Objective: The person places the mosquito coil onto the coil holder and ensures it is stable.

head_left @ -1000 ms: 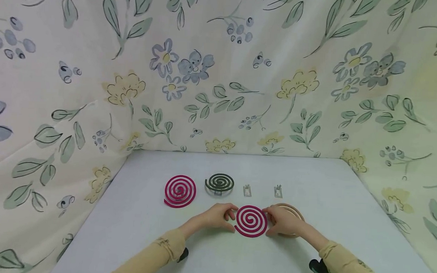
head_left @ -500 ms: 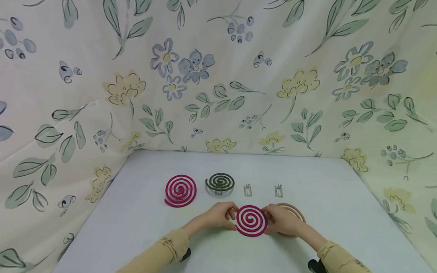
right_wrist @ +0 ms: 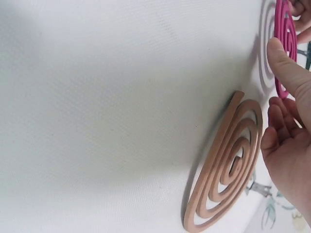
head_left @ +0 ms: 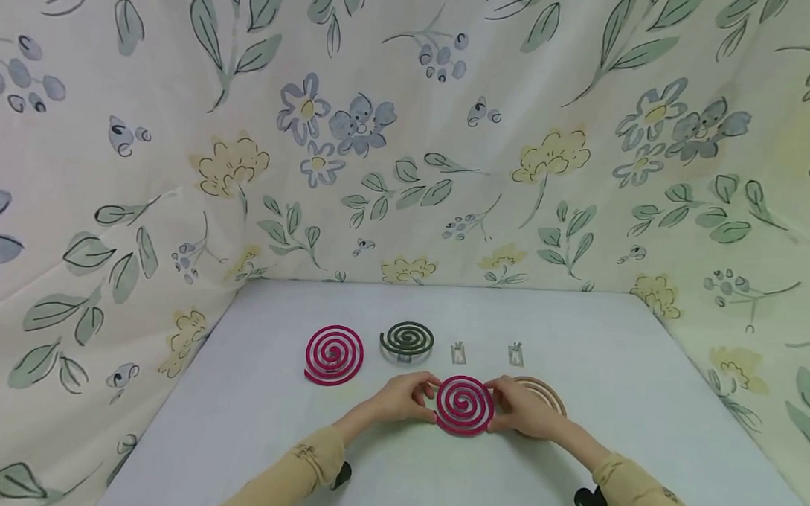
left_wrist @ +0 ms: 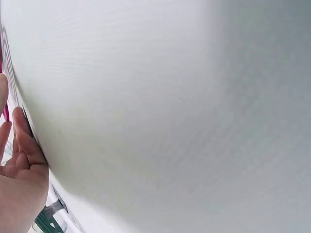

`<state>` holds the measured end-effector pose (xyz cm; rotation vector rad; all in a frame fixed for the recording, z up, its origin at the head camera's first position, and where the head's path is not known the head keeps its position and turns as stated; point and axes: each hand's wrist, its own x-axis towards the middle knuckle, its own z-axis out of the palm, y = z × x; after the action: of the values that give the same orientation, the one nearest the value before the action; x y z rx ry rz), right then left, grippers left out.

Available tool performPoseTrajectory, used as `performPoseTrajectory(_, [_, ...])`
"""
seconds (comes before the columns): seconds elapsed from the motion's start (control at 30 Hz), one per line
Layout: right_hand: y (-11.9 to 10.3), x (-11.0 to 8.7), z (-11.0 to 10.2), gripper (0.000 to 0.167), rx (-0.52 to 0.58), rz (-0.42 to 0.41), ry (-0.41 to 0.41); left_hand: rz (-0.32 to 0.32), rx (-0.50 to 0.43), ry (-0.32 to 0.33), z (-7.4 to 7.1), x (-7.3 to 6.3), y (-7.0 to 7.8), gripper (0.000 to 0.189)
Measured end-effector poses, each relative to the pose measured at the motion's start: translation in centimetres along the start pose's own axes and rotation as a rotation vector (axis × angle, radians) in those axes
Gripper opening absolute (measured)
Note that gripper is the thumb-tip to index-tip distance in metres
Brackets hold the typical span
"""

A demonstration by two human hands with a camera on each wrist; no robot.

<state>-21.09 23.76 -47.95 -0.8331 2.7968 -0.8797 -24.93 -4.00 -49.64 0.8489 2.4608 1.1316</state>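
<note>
A magenta mosquito coil [head_left: 463, 405] is held level between both hands. My left hand [head_left: 403, 397] pinches its left edge with thumb and fingers, while my right hand [head_left: 525, 407] pinches the right edge. In the right wrist view the magenta coil [right_wrist: 278, 29] hangs above the tabletop, its shadow apart from it. A brown mosquito coil [right_wrist: 209, 160] lies flat on the table beside and partly behind the right hand. Only a sliver of the magenta coil shows in the left wrist view, next to the left hand [left_wrist: 26, 165].
Farther back, a dark green coil [head_left: 407, 338] sits raised on a small metal stand. Left of it is another magenta coil [head_left: 334, 353], with a stand at its centre. Two bare metal stands [head_left: 458, 353] are to the right on the white table [head_left: 577, 318]. Floral cloth hangs behind.
Fingers of both hands have closed in on the magenta coil's edges. The coil has risen slightly off the table and shifted a little away from me. Other coils and stands stay put.
</note>
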Motion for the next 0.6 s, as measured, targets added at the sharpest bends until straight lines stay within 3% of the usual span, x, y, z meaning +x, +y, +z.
performPoseTrajectory(0.17, [0.1, -0.1, -0.3, 0.064, 0.056, 0.004, 0.026, 0.039, -0.165, -0.030, -0.3, 0.0, -0.6, 0.050])
performPoseTrajectory(0.3, [0.1, -0.3, -0.4, 0.064, 0.163, 0.013, 0.029, 0.115, -0.296, -0.085, -0.9, -0.1, -0.9, 0.051])
performPoseTrajectory(0.37, [0.2, -0.2, -0.4, 0.064, 0.238, 0.024, 0.032, 0.123, -0.354, -0.103, -1.1, -0.2, -0.8, 0.052])
performPoseTrajectory(0.6, [-0.2, 0.4, -0.6, 0.070, 0.592, 0.043, 0.039, 0.020, -0.480, -0.088, -1.9, -0.4, 0.2, 0.057])
